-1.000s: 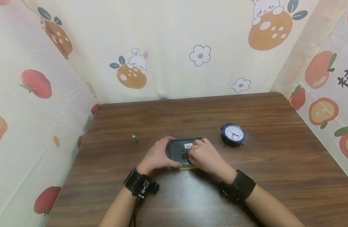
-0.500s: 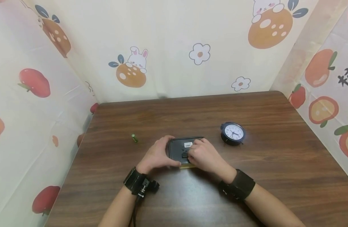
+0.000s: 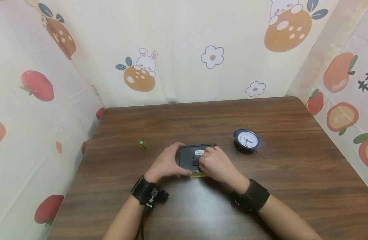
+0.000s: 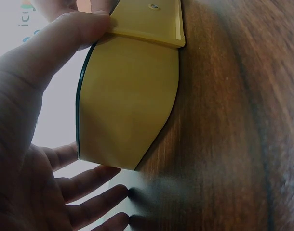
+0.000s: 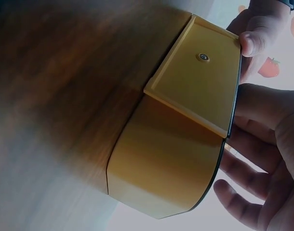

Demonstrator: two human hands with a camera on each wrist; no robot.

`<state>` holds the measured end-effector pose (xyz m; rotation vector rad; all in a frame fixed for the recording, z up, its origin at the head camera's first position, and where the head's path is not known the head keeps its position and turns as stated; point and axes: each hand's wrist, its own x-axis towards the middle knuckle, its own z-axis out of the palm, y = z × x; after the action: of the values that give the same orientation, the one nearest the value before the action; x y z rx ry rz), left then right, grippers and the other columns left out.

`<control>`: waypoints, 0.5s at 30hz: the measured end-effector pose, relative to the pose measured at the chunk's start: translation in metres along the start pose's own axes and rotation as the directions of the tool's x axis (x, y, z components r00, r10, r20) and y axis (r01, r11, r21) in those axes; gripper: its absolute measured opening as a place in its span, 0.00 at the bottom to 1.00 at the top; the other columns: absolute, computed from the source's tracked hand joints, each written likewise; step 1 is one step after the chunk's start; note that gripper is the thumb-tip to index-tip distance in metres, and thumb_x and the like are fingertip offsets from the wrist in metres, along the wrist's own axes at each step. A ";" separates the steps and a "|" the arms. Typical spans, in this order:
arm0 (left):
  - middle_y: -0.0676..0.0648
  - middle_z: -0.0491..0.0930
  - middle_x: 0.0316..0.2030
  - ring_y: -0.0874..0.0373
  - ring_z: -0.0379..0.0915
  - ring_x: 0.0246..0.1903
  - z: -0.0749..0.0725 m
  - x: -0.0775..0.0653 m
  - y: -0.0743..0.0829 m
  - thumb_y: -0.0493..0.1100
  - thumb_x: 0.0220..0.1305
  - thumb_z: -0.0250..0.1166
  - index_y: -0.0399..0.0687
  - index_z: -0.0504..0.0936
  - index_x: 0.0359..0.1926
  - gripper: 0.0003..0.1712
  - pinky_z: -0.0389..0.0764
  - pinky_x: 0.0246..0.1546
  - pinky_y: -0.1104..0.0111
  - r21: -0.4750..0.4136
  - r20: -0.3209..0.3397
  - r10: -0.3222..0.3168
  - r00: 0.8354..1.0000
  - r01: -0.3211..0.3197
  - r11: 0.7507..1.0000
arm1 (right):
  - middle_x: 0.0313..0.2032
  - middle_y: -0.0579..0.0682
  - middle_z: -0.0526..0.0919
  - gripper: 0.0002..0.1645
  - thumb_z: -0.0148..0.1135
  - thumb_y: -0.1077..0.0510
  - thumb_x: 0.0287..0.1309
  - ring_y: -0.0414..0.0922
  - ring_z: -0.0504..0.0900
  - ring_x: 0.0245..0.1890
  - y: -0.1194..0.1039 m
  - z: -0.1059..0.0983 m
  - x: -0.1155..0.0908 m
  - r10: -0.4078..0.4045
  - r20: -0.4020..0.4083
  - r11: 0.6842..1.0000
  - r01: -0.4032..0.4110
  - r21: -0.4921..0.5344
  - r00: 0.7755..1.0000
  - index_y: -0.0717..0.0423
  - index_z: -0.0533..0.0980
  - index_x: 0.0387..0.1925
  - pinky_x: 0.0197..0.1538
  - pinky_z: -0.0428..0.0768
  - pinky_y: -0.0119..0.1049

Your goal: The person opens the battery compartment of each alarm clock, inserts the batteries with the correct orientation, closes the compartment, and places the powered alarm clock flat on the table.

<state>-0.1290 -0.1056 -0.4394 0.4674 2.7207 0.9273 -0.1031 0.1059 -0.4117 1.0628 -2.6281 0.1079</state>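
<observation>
A yellow-cased device (image 3: 199, 174) lies on the table with its black back panel (image 3: 187, 155) facing up; its front is hidden. The panel bears a white barcode label (image 3: 199, 152) and a small dark rectangular part (image 3: 196, 163). My left hand (image 3: 167, 163) holds the left end, thumb at the near edge and fingers at the far side. My right hand (image 3: 217, 165) lies over the right part of the panel, fingers bent beside the dark part. What its fingertips touch is hidden. Both wrist views show the yellow casing (image 4: 127, 101) with a screw (image 5: 203, 57) in its side.
A dark blue round alarm clock (image 3: 246, 141) stands to the right of my right hand. Left of my left hand is a small green cylinder with a pale end (image 3: 142, 145), perhaps a battery. Behind the brown wooden table (image 3: 171, 123) hangs a printed curtain (image 3: 177, 66).
Both hands and the yellow-cased device stay where they were. Only the head view shifts slightly.
</observation>
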 end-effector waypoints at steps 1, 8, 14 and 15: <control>0.63 0.66 0.45 0.62 0.62 0.42 0.000 0.000 0.000 0.72 0.19 0.68 0.68 0.58 0.57 0.56 0.69 0.40 0.64 -0.001 0.001 0.002 1.000 -0.002 1.000 | 0.19 0.39 0.77 0.05 0.64 0.51 0.39 0.41 0.71 0.29 0.000 0.000 0.000 0.002 -0.002 1.000 -0.002 0.000 1.000 0.44 0.77 0.16 0.32 0.64 0.35; 0.62 0.66 0.44 0.61 0.63 0.41 -0.001 0.000 0.000 0.70 0.21 0.69 0.68 0.59 0.57 0.55 0.69 0.38 0.64 -0.009 0.002 0.008 1.000 -0.008 1.000 | 0.23 0.38 0.78 0.04 0.65 0.50 0.40 0.41 0.71 0.30 0.003 0.002 0.000 0.029 -0.005 0.999 -0.028 0.032 1.000 0.43 0.78 0.18 0.32 0.65 0.35; 0.62 0.66 0.44 0.61 0.63 0.41 -0.002 0.000 0.001 0.70 0.22 0.69 0.68 0.58 0.57 0.54 0.69 0.38 0.64 -0.008 0.012 0.006 1.000 -0.006 1.000 | 0.33 0.41 0.77 0.15 0.67 0.43 0.36 0.43 0.72 0.36 0.008 0.002 -0.001 0.140 0.039 0.984 -0.143 0.110 0.989 0.41 0.78 0.29 0.37 0.68 0.40; 0.61 0.66 0.45 0.62 0.63 0.41 -0.002 0.000 0.001 0.70 0.22 0.69 0.68 0.58 0.57 0.54 0.69 0.38 0.64 -0.006 0.014 0.005 1.000 -0.005 1.000 | 0.36 0.42 0.76 0.18 0.67 0.42 0.35 0.44 0.72 0.38 0.010 0.002 -0.001 0.163 0.048 0.978 -0.168 0.120 0.985 0.41 0.78 0.32 0.39 0.68 0.42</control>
<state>-0.1291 -0.1062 -0.4376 0.4782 2.7044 0.9302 -0.1095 0.1131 -0.4136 0.8891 -2.7727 0.2938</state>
